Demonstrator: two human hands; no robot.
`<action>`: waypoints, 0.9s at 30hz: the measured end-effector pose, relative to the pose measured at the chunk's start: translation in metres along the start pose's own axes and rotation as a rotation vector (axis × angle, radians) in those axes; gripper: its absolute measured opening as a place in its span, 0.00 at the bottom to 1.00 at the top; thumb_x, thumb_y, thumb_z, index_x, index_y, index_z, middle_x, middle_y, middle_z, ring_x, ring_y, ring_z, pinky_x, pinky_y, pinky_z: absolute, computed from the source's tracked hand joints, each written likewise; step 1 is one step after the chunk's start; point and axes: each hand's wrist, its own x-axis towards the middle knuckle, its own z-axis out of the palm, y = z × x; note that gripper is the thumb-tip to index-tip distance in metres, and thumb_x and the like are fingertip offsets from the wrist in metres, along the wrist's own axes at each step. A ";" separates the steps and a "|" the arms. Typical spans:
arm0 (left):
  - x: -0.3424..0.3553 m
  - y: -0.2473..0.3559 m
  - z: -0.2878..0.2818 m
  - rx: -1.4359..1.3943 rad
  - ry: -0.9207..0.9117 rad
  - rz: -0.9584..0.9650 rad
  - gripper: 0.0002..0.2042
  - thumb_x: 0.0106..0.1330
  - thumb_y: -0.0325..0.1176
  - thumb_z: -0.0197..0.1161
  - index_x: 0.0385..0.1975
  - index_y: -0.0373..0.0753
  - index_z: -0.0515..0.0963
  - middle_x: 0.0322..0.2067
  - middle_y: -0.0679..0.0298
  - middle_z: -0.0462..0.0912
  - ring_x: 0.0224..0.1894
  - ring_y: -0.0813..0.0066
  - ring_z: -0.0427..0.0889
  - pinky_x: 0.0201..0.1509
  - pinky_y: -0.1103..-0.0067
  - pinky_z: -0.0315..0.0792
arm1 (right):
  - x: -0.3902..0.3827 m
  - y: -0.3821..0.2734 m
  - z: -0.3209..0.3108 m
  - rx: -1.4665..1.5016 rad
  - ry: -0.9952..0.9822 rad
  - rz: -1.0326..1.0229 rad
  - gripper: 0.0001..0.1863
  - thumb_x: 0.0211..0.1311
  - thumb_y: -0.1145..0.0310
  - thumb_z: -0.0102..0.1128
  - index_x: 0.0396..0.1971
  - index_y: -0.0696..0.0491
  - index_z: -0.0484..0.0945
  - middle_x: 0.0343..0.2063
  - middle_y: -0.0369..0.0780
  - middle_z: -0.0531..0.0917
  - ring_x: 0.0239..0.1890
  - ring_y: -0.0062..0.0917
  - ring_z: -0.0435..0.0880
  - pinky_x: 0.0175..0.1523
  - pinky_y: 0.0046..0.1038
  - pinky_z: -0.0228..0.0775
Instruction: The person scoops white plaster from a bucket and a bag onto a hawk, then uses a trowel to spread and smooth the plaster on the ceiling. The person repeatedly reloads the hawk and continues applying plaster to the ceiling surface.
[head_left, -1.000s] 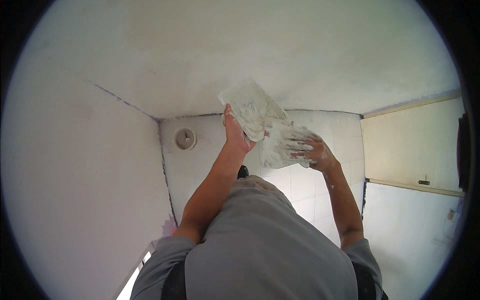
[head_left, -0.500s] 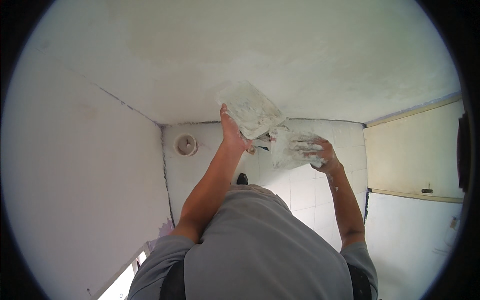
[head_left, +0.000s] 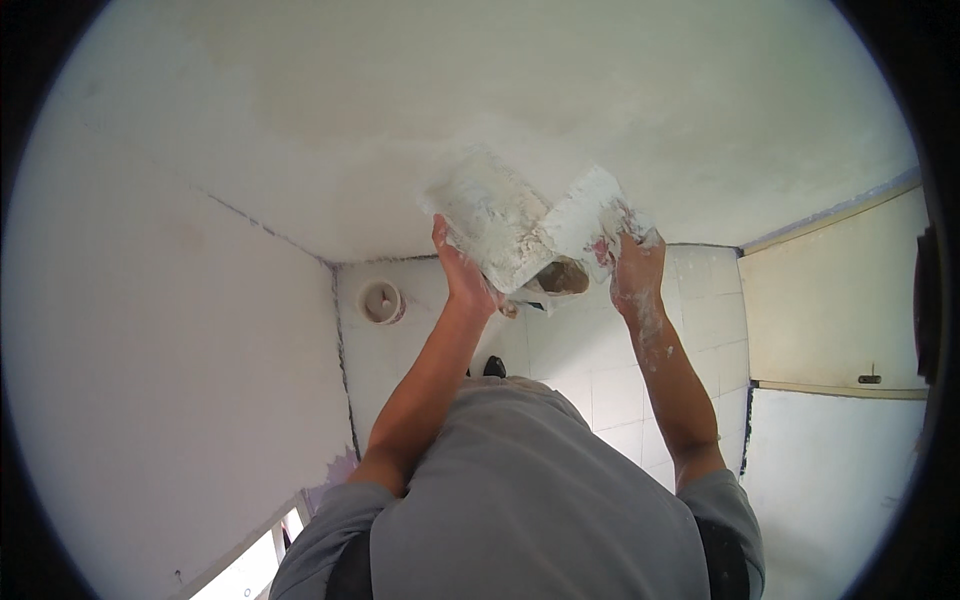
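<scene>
My left hand point(head_left: 466, 279) is closed on the near-left edge of a plasterer's hawk point(head_left: 487, 205), a flat board smeared with wet white plaster. My right hand point(head_left: 636, 268), spattered with white, grips a plastering trowel point(head_left: 583, 212). The trowel's pale blade is tilted, and its left edge meets or overlaps the hawk's right side. Its handle is mostly hidden by my fingers and plaster. Below the two tools shows a brown rounded thing point(head_left: 567, 277) with a pale edge, partly covered; its kind I cannot make out.
A white bucket point(head_left: 381, 301) with something pale inside stands on the tiled floor point(head_left: 615, 385) near the left corner. Ahead rises a patchy plastered wall point(head_left: 330, 130). A cream door panel point(head_left: 840, 290) is at right. My dark shoe point(head_left: 494, 367) shows below.
My right hand has raised the trowel up and leftward to the hawk and turned its blade. The brown rounded thing has come into view. The hawk has shifted slightly.
</scene>
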 end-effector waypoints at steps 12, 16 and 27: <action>0.005 -0.013 -0.012 0.010 0.032 0.118 0.39 0.66 0.67 0.35 0.69 0.45 0.52 0.65 0.57 0.60 0.66 0.53 0.63 0.66 0.57 0.63 | -0.008 0.003 -0.017 0.020 0.095 -0.069 0.15 0.63 0.78 0.55 0.50 0.64 0.73 0.42 0.42 0.81 0.40 0.23 0.81 0.41 0.22 0.76; 0.000 -0.011 -0.005 0.027 0.075 0.065 0.41 0.64 0.68 0.37 0.69 0.44 0.52 0.65 0.55 0.61 0.66 0.52 0.64 0.65 0.56 0.65 | -0.009 0.003 -0.016 -0.024 0.089 -0.221 0.15 0.63 0.79 0.54 0.49 0.64 0.72 0.43 0.42 0.80 0.42 0.23 0.81 0.43 0.23 0.77; -0.023 -0.010 0.000 -0.111 0.106 0.006 0.38 0.63 0.63 0.43 0.68 0.44 0.55 0.64 0.56 0.64 0.63 0.52 0.67 0.64 0.54 0.66 | 0.018 0.002 0.019 0.128 -0.119 0.002 0.19 0.63 0.78 0.54 0.54 0.62 0.69 0.50 0.45 0.77 0.52 0.29 0.78 0.55 0.28 0.72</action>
